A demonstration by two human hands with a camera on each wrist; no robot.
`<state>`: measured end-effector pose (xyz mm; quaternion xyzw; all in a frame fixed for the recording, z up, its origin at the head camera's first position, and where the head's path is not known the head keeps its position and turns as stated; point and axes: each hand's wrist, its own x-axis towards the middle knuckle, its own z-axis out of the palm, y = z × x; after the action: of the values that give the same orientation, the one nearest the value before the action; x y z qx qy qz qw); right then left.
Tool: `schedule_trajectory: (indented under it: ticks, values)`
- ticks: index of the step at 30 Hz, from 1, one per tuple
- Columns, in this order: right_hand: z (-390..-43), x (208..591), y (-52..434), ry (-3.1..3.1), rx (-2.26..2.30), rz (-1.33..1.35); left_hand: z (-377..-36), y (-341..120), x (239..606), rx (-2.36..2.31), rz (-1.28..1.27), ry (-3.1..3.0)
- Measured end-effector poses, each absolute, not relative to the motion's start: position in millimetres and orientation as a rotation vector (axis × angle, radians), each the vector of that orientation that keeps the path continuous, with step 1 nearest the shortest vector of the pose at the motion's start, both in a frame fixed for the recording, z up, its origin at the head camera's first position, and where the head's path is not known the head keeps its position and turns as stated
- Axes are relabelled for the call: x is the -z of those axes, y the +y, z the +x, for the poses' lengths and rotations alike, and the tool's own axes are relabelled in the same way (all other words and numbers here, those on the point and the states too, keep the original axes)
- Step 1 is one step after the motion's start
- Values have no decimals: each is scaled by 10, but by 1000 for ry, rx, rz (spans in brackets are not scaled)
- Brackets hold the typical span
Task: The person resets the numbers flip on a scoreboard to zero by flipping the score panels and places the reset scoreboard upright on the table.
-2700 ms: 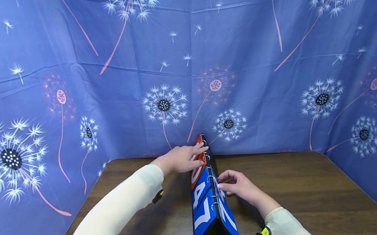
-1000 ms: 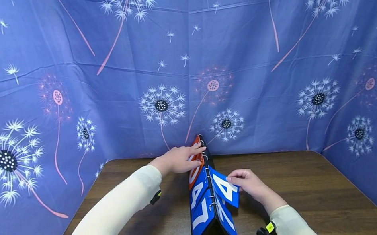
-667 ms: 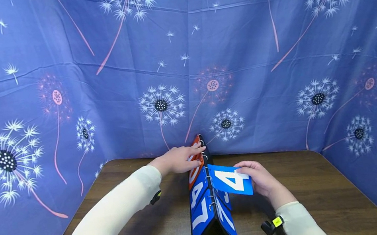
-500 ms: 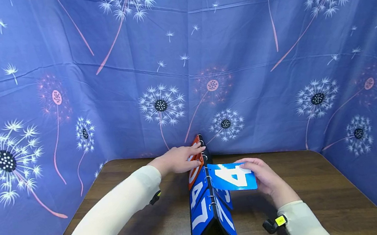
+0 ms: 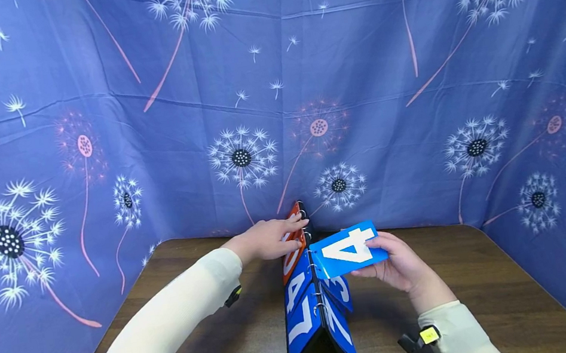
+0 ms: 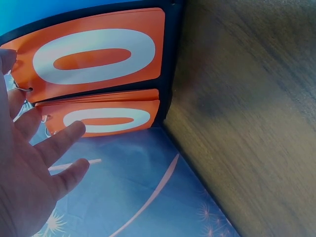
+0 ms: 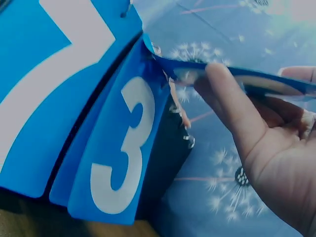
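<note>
Scoreboard point(image 5: 304, 306) has one 4 card point(image 5: 345, 251) held by one right hand point(image 5: 403, 265)

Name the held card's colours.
The card is blue with a white 4, clearest in the head view.

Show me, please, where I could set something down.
Bare table lies right of the right hand and between the left sleeve and the scoreboard. Its ridge is crowded: the left hand is there, and the right holds the raised 4 card.
</note>
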<state>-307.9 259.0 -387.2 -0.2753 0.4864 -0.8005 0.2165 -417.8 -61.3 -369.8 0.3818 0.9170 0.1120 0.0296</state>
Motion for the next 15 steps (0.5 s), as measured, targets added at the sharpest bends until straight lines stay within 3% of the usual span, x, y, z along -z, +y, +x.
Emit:
schedule_trajectory:
  ticks: [5, 11, 15]
  values:
    - [-2988, 3731, 2460, 1523, 2253, -770, -4186, -617, 3701, -328, 1179, 2834]
    - [-2845, 3534, 2194, 2061, 2252, -599, -4192, -611, 3697, -341, 1191, 2826]
    - [-2817, 3458, 2008, 2462, 2117, -639, -4193, -615, 3701, -353, 1171, 2827]
